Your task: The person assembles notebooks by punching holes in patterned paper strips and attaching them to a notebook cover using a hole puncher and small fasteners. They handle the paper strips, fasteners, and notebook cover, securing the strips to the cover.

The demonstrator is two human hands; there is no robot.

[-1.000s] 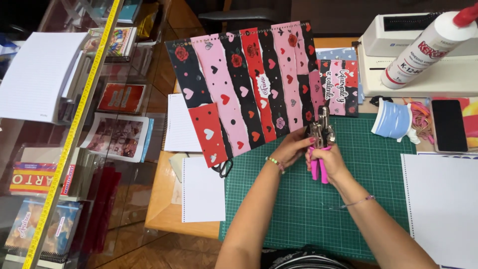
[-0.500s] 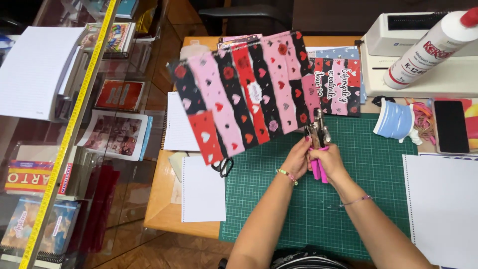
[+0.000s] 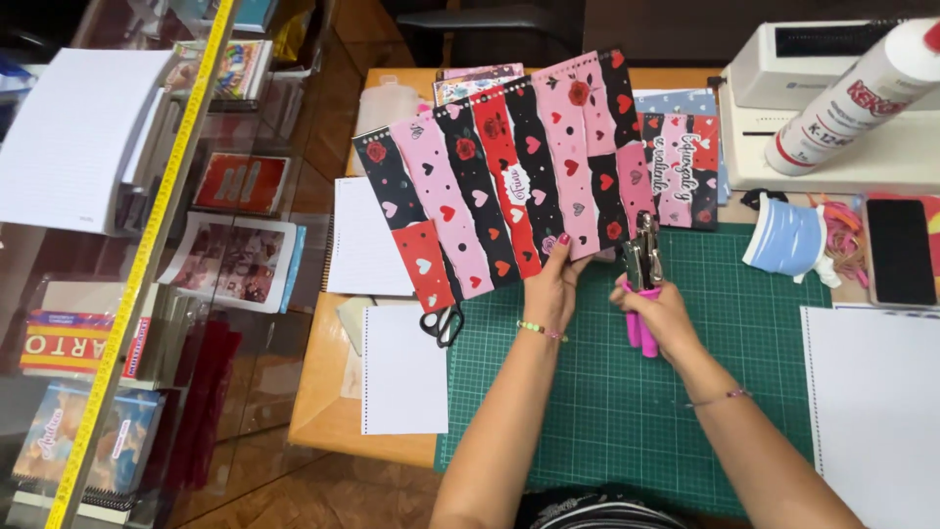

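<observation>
Pink, black and red strips (image 3: 509, 186) fan out toward eleven o'clock from your left hand (image 3: 553, 284), which is closed on their lower ends above the green mat (image 3: 607, 392). Your right hand (image 3: 658, 312) is wrapped around the pink-handled punch (image 3: 643, 269), at three o'clock of the strips. Keep the ends squared; the punch's mouth looks closed, though I can't be sure.

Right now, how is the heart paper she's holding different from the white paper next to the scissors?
The fanned heart strips are pink, black and red with hearts; the white punched sheet is blank. The strips are held up by the left hand; the sheet lies flat on the table, untouched. The strips spread like a fan; the sheet is single. Both are paper.
</observation>
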